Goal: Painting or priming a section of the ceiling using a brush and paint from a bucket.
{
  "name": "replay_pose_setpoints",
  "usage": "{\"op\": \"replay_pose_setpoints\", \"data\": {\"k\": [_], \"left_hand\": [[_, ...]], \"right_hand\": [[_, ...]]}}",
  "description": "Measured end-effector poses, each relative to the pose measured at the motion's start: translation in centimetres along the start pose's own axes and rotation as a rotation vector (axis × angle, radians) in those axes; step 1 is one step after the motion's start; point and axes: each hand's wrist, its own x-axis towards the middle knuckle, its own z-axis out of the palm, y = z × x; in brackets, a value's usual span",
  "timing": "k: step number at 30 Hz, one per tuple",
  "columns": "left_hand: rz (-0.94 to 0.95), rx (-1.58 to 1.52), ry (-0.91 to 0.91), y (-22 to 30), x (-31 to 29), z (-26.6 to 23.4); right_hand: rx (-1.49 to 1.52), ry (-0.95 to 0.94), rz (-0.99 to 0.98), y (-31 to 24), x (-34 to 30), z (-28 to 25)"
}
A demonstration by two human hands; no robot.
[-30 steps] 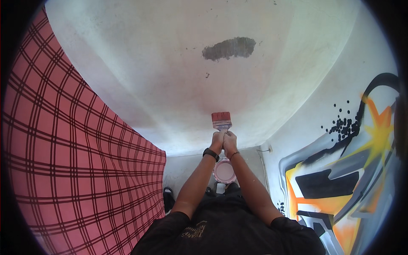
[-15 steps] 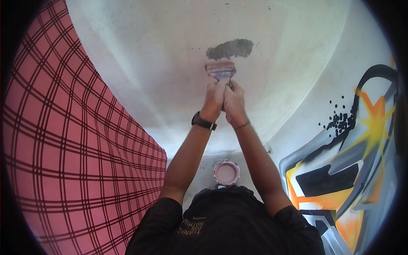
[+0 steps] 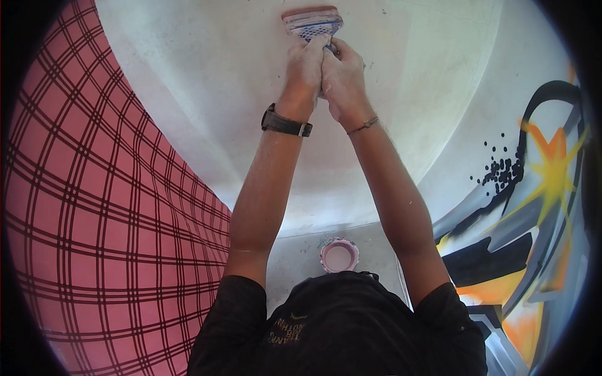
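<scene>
Both my hands are closed around the handle of a wide paintbrush [image 3: 313, 25] raised against the pale wall. Its broad head has a pinkish bristle edge along the top, and a paint-smeared, blue-and-white patterned body. My left hand [image 3: 304, 72], below which sits a dark wristwatch, presses against my right hand [image 3: 345, 78], which has a thin bracelet at the wrist. Whitish paint or dust coats both hands. Most of the handle is hidden inside the grip. Both arms reach up and forward, nearly straight.
A paint bucket [image 3: 339, 255] with pink-stained rim and pale paint stands on the grey floor [image 3: 291, 257] close in front of me. Pink plaid cloth [image 3: 119, 207] hangs along the left. The right wall [image 3: 552, 169] carries a black, orange and yellow mural.
My hands and the brush have moved up the wall. The dark patch seen above the brush before no longer shows; my hands now cover most of that area.
</scene>
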Motion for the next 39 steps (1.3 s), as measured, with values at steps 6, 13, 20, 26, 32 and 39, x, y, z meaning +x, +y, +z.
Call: {"op": "replay_pose_setpoints", "data": {"k": [6,13,20,26,32,39], "left_hand": [[-0.048,0.045,0.029,-3.1,-2.4,-0.7],[-0.141,-0.038,0.123,-12.8,-7.4,-3.9],[-0.331,0.021,0.185,-21.2,-14.5,-6.5],[-0.684,-0.007,0.281,-29.2,-23.2,-8.5],[-0.843,0.016,0.309,-31.3,-24.6,-8.1],[-0.424,0.007,0.181,-20.9,-13.3,-2.4]], "right_hand": [[-0.018,0.008,0.001,3.0,-1.9,-1.8],[-0.115,0.022,0.099,11.9,-7.2,-5.6],[-0.181,0.049,0.300,18.3,-14.6,-9.7],[-0.117,0.194,0.663,24.4,-22.1,-13.8],[-0.111,0.256,0.929,25.4,-23.3,-15.9],[-0.017,0.185,0.604,14.1,-12.5,-11.9]]}}
